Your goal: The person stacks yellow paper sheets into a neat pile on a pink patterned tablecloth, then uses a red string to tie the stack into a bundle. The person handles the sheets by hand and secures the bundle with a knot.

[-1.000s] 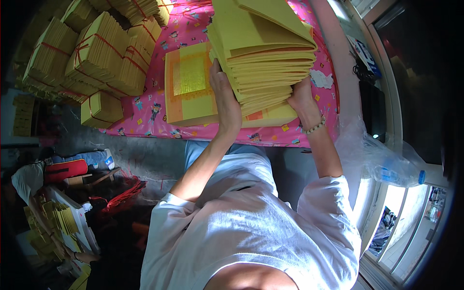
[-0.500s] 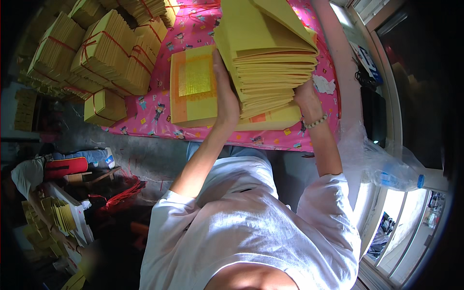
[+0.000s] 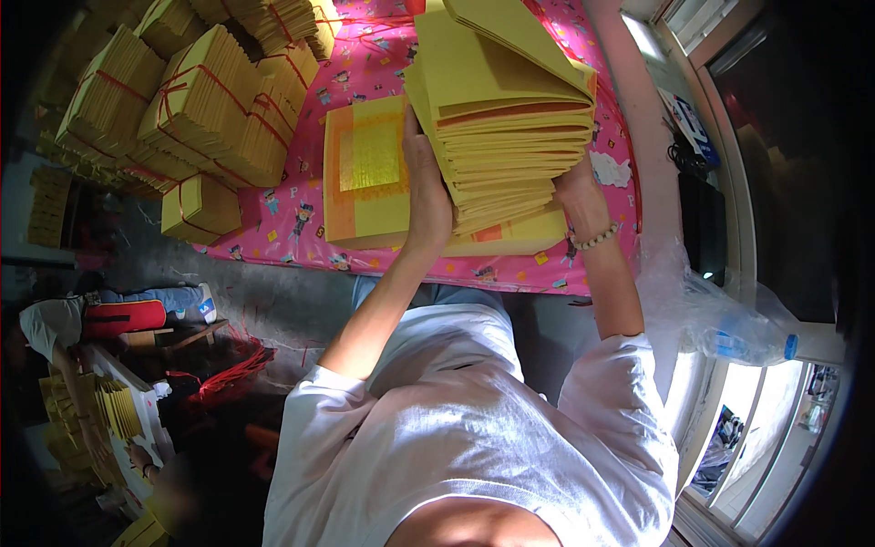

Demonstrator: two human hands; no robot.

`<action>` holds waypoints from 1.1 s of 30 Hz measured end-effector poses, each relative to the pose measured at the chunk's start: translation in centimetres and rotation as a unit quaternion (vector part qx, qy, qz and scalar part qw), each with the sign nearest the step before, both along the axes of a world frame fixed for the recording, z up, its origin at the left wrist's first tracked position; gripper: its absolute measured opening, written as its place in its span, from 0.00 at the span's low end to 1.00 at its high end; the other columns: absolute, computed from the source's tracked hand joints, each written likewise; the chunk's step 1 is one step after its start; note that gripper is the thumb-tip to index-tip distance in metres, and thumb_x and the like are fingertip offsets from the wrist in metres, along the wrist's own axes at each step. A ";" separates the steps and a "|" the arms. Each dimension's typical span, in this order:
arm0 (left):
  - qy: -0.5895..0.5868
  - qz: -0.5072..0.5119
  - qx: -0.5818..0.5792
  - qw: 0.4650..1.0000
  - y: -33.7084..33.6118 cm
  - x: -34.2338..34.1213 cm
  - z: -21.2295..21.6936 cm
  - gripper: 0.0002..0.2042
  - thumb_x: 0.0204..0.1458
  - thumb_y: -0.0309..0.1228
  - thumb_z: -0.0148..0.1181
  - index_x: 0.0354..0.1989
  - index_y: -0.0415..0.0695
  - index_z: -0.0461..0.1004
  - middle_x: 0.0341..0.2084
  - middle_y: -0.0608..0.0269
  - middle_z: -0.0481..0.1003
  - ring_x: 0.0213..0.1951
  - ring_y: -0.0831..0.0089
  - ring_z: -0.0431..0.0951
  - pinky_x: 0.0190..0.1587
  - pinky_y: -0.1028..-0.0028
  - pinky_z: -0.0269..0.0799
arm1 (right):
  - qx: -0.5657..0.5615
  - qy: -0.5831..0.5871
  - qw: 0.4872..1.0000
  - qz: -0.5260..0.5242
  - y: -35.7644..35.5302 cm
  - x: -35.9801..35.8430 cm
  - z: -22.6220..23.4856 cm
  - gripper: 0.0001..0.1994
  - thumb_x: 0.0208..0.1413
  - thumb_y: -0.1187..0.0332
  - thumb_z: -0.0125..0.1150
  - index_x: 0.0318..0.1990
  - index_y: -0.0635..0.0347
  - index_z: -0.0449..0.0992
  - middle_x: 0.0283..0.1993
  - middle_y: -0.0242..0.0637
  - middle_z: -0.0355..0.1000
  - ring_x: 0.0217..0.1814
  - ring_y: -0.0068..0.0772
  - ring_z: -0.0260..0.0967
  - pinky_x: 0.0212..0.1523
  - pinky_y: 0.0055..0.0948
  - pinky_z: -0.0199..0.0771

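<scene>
Flanking yellow paper stack (image 3: 506, 128): tied bundles (image 3: 196, 109)

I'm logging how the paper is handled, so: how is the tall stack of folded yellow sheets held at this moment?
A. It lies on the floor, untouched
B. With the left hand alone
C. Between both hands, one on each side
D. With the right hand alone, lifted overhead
C: the left hand presses the left side of the stack of folded yellow sheets while the right hand supports its right side, above the pink patterned cloth.
</scene>
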State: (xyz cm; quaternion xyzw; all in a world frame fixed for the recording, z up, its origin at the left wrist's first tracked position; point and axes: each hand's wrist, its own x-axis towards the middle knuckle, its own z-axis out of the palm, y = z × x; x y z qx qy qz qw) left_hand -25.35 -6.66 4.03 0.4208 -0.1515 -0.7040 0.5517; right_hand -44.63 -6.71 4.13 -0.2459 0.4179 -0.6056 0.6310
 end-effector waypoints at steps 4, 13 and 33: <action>-0.154 0.045 -0.307 0.938 1.6 -0.7 1.1 0.35 0.65 0.55 0.29 0.71 0.40 0.40 0.69 0.55 0.48 0.69 0.66 0.50 0.69 0.68 0.46 | -0.012 -0.059 0.998 0.020 -1.1 0.4 2.7 0.29 0.62 0.41 0.46 0.61 0.51 0.66 0.58 0.28 0.68 0.56 0.24 0.66 0.54 0.30 0.70; -0.098 -0.006 -0.284 0.954 -3.3 0.7 1.7 0.41 0.60 0.64 0.31 0.72 0.44 0.39 0.68 0.53 0.49 0.67 0.65 0.52 0.67 0.67 0.47 | -0.021 -0.045 0.998 0.041 -2.7 0.2 2.2 0.30 0.63 0.43 0.45 0.66 0.52 0.60 0.62 0.30 0.63 0.62 0.25 0.61 0.59 0.30 0.65; -0.062 -0.196 -0.203 0.958 -11.6 3.4 2.4 0.34 0.57 0.58 0.49 0.57 0.36 0.67 0.53 0.56 0.71 0.55 0.66 0.70 0.58 0.64 0.63 | -0.358 0.546 0.689 -0.315 7.5 3.8 1.1 0.27 0.63 0.60 0.49 0.65 0.65 0.55 0.66 0.50 0.50 0.69 0.44 0.47 0.64 0.42 0.54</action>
